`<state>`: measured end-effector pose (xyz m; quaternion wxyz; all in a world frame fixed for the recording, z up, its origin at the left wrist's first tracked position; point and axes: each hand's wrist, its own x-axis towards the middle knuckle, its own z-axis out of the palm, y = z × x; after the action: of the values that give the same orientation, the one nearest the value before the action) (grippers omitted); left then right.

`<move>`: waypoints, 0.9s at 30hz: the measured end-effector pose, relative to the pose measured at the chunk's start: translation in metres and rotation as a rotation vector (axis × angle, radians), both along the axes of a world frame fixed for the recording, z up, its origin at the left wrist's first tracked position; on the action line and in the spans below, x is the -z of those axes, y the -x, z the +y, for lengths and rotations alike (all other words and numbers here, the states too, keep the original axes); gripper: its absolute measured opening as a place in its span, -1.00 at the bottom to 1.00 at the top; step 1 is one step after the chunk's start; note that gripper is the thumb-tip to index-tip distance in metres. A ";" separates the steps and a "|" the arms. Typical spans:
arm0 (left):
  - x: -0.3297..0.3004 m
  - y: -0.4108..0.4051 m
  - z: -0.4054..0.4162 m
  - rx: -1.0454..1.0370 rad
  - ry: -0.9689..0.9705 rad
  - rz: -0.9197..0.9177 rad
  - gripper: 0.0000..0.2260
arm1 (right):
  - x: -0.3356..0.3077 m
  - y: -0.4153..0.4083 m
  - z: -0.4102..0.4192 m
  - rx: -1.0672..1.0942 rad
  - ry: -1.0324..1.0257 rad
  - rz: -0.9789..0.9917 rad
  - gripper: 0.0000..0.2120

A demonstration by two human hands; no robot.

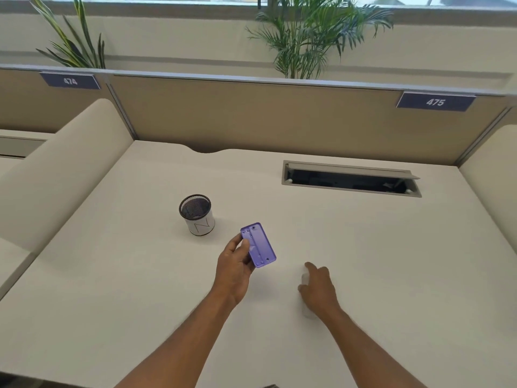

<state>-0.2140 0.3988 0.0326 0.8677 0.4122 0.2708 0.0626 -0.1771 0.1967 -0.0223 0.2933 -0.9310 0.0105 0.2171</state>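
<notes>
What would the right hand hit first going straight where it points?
Probably the purple plate held by the left hand: the right hand points forward-left at it over bare desk. Depth unclear.

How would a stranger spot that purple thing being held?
On the white desk, right of the black mesh pen cup, the left hand grips a flat purple plastic rectangle. Unlike its black and white neighbours, it is purple, with small holes.

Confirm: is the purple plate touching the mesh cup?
Apart. The head view shows bare desk between the purple plate, gripped by the left hand, and the mesh cup.
</notes>
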 end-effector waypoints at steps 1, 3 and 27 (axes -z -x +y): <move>0.001 0.001 -0.003 0.003 -0.004 0.006 -0.72 | -0.001 0.002 -0.004 0.001 -0.035 0.000 -0.41; 0.002 0.003 -0.009 0.011 -0.014 0.016 -0.73 | -0.005 0.003 -0.009 0.053 -0.139 -0.005 -0.42; -0.004 -0.012 -0.070 0.147 -0.081 -0.094 -0.69 | -0.106 -0.031 0.011 0.005 -0.500 -0.259 -0.58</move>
<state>-0.2020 0.3287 0.0370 0.8643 0.4623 0.1960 0.0288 -0.1459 0.2079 0.0836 0.5134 -0.8497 -0.0785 0.0914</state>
